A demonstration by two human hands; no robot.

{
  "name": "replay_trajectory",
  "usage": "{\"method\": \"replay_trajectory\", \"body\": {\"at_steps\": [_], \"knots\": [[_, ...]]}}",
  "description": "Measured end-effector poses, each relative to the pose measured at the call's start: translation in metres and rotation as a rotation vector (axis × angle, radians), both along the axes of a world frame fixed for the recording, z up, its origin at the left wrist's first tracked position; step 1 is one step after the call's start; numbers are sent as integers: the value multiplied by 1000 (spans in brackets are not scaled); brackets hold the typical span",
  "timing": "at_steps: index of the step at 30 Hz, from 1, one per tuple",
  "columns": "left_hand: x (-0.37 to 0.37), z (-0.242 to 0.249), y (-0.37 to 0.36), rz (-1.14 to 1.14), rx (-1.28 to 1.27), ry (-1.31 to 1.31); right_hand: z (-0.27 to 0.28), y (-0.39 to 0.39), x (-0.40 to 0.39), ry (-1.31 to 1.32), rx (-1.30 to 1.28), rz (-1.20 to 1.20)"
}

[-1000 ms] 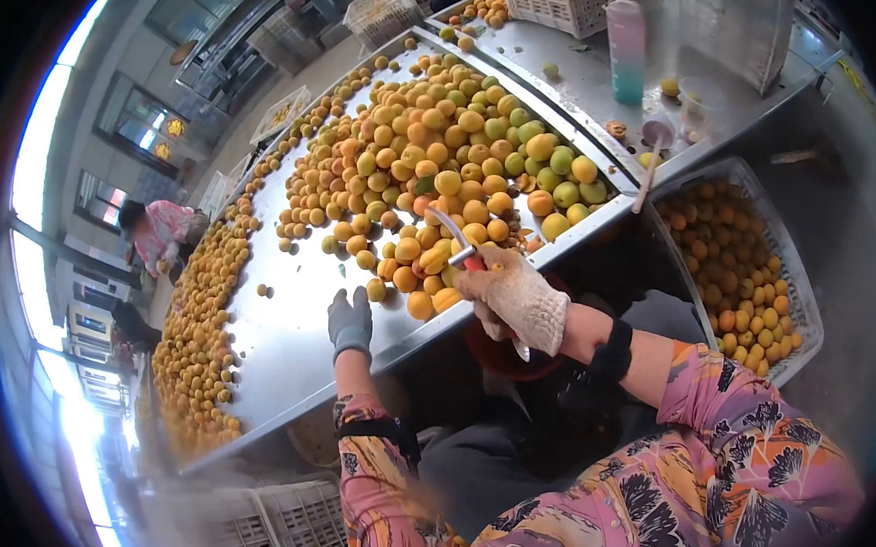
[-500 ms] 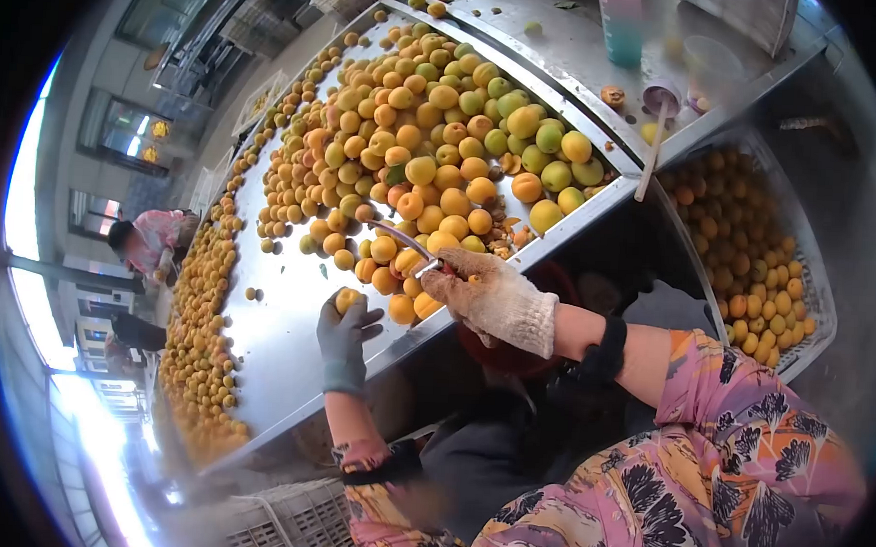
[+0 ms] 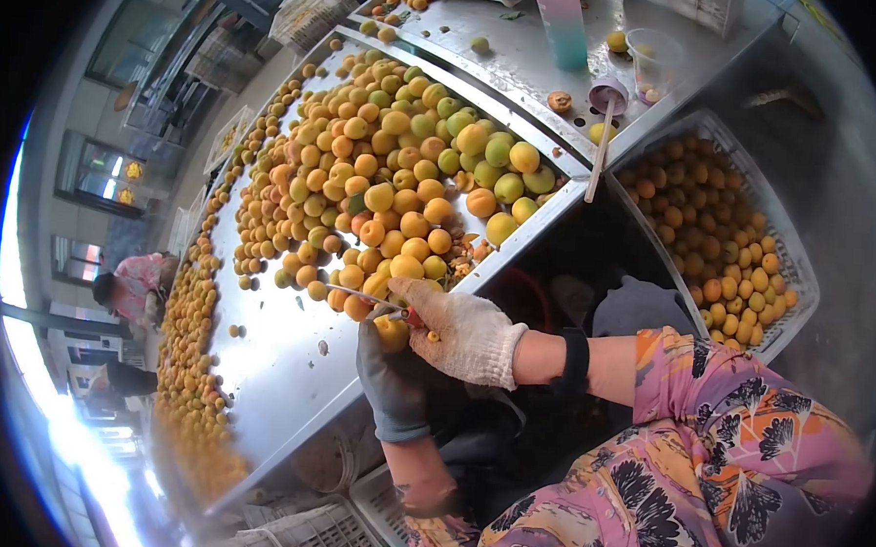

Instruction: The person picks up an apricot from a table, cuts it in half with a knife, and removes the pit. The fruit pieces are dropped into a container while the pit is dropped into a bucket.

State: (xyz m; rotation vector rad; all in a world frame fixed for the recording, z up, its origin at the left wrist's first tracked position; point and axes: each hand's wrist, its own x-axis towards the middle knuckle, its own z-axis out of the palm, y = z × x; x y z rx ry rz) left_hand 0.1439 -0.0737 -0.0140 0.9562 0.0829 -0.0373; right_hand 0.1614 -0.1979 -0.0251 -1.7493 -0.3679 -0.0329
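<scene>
My left hand [image 3: 390, 394], in a grey glove, grips a yellow-orange apricot [image 3: 392, 335] just off the metal table's edge. Close against it is my right hand [image 3: 463, 335], in a soiled cream knit glove, closed on a thin curved metal tool [image 3: 357, 292] with a reddish handle. The tool's shaft points left over the nearest fruit, and its handle is mostly covered by my fingers. Beyond both hands, a large pile of apricots [image 3: 365, 163], green to orange, covers much of the sloping metal table [image 3: 283, 355]. Some split, brownish pieces [image 3: 473, 248] lie near its edge.
At right, a white plastic crate [image 3: 804, 289] holds apricots. A clear cup [image 3: 654, 63], a purple cup-ended stick [image 3: 607, 95] and a teal-bottomed bottle [image 3: 564, 35] stand or lie on the upper table. Another person [image 3: 136, 285] works at far left. Crates [image 3: 324, 533] sit below.
My left hand has brought its apricot right and inward, off the table, to meet the right hand. The right hand has shifted slightly left and down with the tool. The view has shifted too.
</scene>
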Motion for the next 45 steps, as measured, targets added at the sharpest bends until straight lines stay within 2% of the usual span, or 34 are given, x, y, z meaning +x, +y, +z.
{"method": "replay_trajectory", "body": {"at_steps": [4,6,7,9,13,15,16,18,19,25,27,28,30,32,33,35,37,39,41,43,45], "knots": [[12,-27,7,11,9,5,1,6,3,182,-203,57],[14,-36,14,136,685,-185,0,10,3,190,-231,83],[14,-37,18,147,685,-176,0,14,4,178,-249,99],[13,-39,26,192,327,9,1,25,3,197,-286,121],[1,-38,38,305,439,1,-4,43,-5,179,-355,153],[-7,-35,42,458,1155,-189,-5,46,-10,166,-334,160],[-8,-38,43,462,1156,-183,-5,46,-13,150,-313,154],[-10,-44,45,490,864,-158,-5,48,-18,153,-300,150],[-11,-43,46,492,863,-158,-5,50,-19,156,-316,145],[-14,-39,42,491,1021,-179,-2,43,-20,235,-300,202],[-12,-46,48,474,1193,-273,-7,41,-21,237,-286,202],[-11,-47,48,472,1193,-274,-11,41,-20,225,-238,189],[-10,-44,46,404,1396,-331,-21,44,-15,218,-186,173],[-8,-40,47,359,1395,-384,-27,46,-8,223,26,223],[-7,-39,48,323,1390,-438,-30,41,-8,224,26,221],[-7,-43,57,298,1430,-453,10,20,-2,921,170,508],[-8,-40,57,275,1474,-469,11,15,-1,945,153,556],[-6,-27,48,198,206,57,2,19,-6,964,139,609],[-3,-27,45,230,162,108,-15,34,-17,222,30,222],[0,-30,41,277,62,211,-13,30,-20,236,1,213],[1,-33,37,304,50,185,-10,26,-20,252,-26,199]]}}
